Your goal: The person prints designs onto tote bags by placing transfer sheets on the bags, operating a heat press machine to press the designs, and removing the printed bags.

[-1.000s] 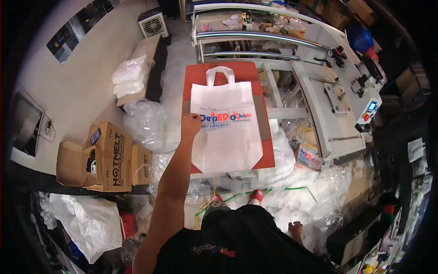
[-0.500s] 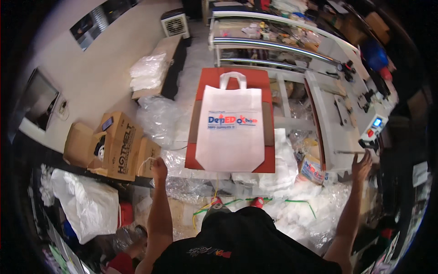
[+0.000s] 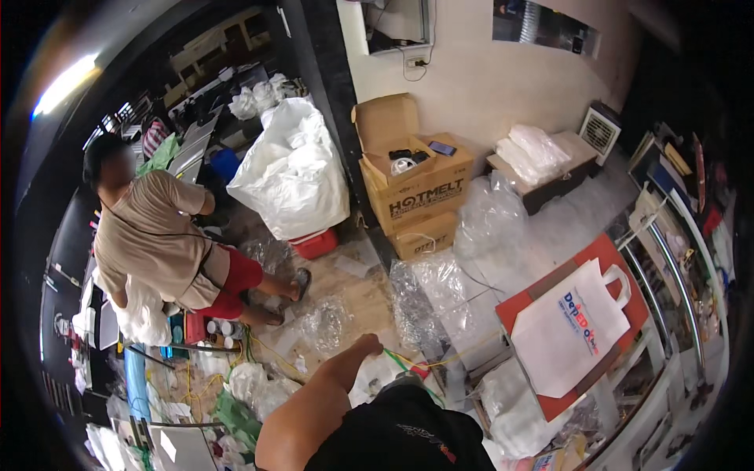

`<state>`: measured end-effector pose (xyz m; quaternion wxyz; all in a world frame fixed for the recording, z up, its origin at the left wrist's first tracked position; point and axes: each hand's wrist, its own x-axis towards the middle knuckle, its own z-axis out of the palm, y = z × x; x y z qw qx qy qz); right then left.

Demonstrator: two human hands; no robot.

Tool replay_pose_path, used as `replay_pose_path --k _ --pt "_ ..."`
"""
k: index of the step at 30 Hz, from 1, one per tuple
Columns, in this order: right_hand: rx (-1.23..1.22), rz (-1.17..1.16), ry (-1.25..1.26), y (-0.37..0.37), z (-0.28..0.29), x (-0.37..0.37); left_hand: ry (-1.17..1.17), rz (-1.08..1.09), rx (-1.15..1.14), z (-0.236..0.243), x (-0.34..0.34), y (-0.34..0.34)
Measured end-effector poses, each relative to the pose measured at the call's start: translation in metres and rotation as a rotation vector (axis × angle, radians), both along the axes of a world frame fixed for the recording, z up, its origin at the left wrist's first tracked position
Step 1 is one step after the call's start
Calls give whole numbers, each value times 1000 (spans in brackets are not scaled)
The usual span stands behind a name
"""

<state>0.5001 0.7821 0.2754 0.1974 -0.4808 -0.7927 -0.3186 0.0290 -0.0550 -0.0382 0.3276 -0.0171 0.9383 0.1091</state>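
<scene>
Hanging above the plastic-strewn floor (image 3: 355,292), the person's left hand (image 3: 367,344) is well apart from the white tote bag (image 3: 559,345), which lies flat on the red board (image 3: 554,280), handle (image 3: 624,292) toward the metal rollers (image 3: 670,261); whether the hand's fingers (image 3: 374,341) are together or apart cannot be told.

Left grip (image 3: 367,344) seems curled; bag (image 3: 569,334) lies apart.

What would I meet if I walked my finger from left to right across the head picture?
Bright light → beige shirt → big sack → open box → white bag → thick shiny bar.
</scene>
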Motion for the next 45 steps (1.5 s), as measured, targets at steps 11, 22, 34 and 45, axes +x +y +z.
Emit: replay_pose_path --k 11,22,34,45 --pt "-679 489 179 -130 66 -161 -55 -598 -106 -27 44 19" --pt "-565 1068 241 -189 48 -251 203 -484 76 -58 159 36" --pt "-594 1230 150 -259 40 -343 -147 133 289 -55 309 -22" --pt "-738 1297 538 -275 56 -281 -156 -218 274 -94 326 -75"
